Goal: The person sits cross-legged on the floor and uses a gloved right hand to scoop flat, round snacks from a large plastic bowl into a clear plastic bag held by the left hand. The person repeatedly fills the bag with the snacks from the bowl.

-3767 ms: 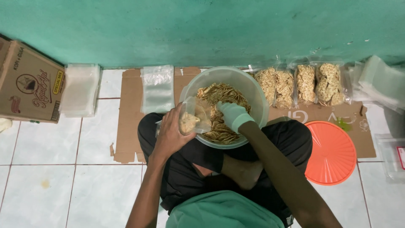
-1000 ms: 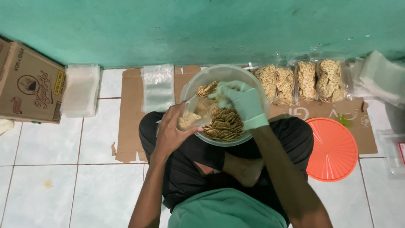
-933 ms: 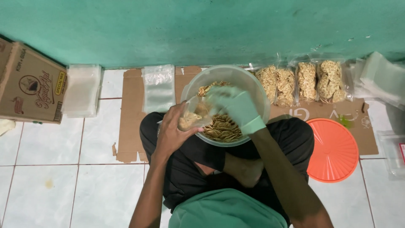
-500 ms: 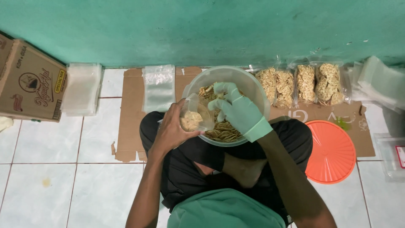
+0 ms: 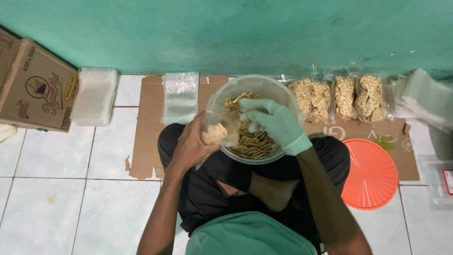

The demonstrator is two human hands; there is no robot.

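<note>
Right hand (image 5: 273, 123) lowered to bowl (image 5: 283, 97), four filled packets (image 5: 336, 97)

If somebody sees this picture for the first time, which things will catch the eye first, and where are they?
In the centre, a clear plastic bowl of small crackers sits on the seated person's lap, with the green-gloved right hand over it. The bare left hand holds a small clear bag, partly filled with crackers, at the bowl's left edge. On the right, a bright orange round lid lies on the floor, and filled cracker bags line the green wall.
</note>
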